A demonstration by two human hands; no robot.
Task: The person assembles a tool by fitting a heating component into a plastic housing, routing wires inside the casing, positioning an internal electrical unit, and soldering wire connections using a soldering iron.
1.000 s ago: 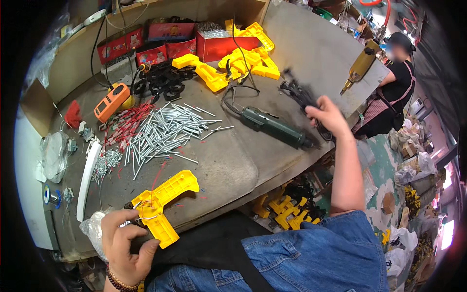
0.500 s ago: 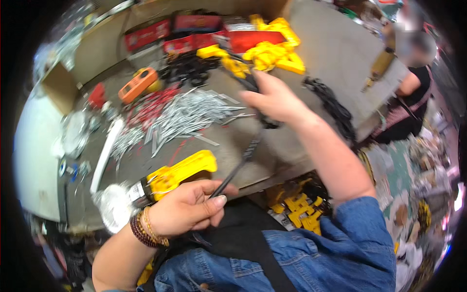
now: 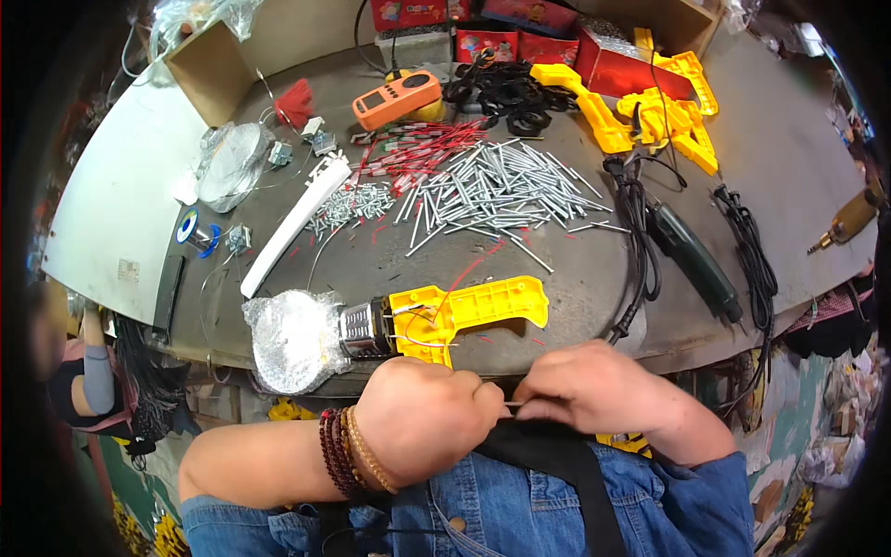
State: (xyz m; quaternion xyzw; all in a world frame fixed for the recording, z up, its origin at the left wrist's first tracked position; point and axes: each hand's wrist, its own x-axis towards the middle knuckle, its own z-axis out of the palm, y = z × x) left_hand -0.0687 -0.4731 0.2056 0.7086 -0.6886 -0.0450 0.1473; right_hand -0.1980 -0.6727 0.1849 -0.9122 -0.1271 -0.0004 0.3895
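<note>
Both hands are close together at the table's front edge. My left hand (image 3: pixel 429 413) is closed, its thumb and fingers pinching one end of a thin, light wire-like piece (image 3: pixel 516 405). My right hand (image 3: pixel 594 390) pinches the other side of it; most of the piece is hidden by the fingers. Just beyond the left hand lies an open yellow plastic handle housing (image 3: pixel 497 304) with thin red and white wires inside. A black and silver cylinder (image 3: pixel 364 328) joins it to a round part wrapped in clear plastic (image 3: pixel 292 339).
Beyond lie metal rods (image 3: pixel 501 190), small screws (image 3: pixel 348 206), red-wired parts (image 3: pixel 418 148), a white strip (image 3: pixel 292 227) and an orange meter (image 3: pixel 397 99). Rightward are coiled black cords (image 3: pixel 636 246), a dark electric screwdriver (image 3: pixel 694 260) and yellow housings (image 3: pixel 664 116). Another person (image 3: pixel 88 371) is at far left.
My right hand has come back from over the table to beside my left. The black cord stretched between them is no longer seen there. The view has turned.
</note>
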